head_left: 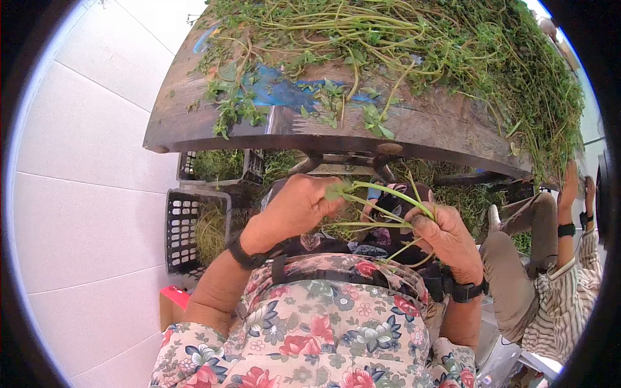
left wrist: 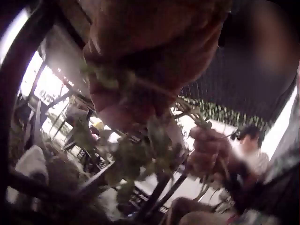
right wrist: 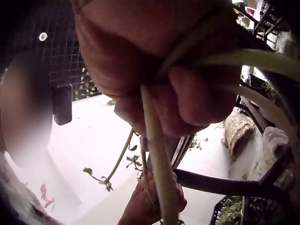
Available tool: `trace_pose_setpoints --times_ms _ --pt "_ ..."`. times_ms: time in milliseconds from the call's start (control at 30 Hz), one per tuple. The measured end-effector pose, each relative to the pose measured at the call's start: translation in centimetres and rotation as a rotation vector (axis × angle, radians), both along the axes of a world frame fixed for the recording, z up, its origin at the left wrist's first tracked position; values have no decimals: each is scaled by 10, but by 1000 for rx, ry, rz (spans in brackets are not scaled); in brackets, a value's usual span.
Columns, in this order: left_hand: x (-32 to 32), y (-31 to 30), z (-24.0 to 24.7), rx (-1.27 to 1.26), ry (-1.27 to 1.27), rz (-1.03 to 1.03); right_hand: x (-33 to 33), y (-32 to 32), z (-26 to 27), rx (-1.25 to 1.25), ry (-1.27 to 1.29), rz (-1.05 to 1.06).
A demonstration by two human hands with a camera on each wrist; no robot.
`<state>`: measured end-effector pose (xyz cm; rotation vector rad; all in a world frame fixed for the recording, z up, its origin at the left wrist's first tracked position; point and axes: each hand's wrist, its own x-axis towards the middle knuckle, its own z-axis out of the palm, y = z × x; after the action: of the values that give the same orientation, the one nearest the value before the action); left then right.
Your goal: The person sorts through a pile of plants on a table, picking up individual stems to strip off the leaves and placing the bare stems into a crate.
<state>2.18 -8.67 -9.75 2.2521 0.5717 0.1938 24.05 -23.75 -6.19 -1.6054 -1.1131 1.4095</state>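
Note:
Several long green plant stems stretch between the two hands, in front of the floral shirt and below the table's edge. My right hand grips the thick stems between thumb and curled fingers. Blurred leaves show at the fingertips of my left hand, which pinches the stems' other end. Dark, blurred leaves hang beneath that hand in the left wrist view. One thick pale stem runs down from the right fist in the right wrist view, and a thin sprig hangs beside it.
Leafy greens are heaped over the worn wooden table. Black crates holding greens stand below on the left. A red box lies nearby. At the right sits another person in a striped sleeve, hands near the table edge.

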Motion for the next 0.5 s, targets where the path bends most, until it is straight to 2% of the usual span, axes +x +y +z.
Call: trace_pose_setpoints --times_ms 100,200,233,300,400,500 --pt "-4 2 -9 414 -65 -63 -3 1 1 85 -117 52" --pt "-5 2 -2 505 65 34 -6 0 10 126 -305 142" --pt "-7 4 -4 539 5 46 -7 -1 13 127 -378 178" --pt "-9 9 -10 607 -118 67 -8 -3 12 125 -353 186" --pt "-8 4 -4 154 -269 130 -5 -5 16 123 -286 157" --pt "-17 15 -3 99 -158 106 3 -9 13 105 -312 141"
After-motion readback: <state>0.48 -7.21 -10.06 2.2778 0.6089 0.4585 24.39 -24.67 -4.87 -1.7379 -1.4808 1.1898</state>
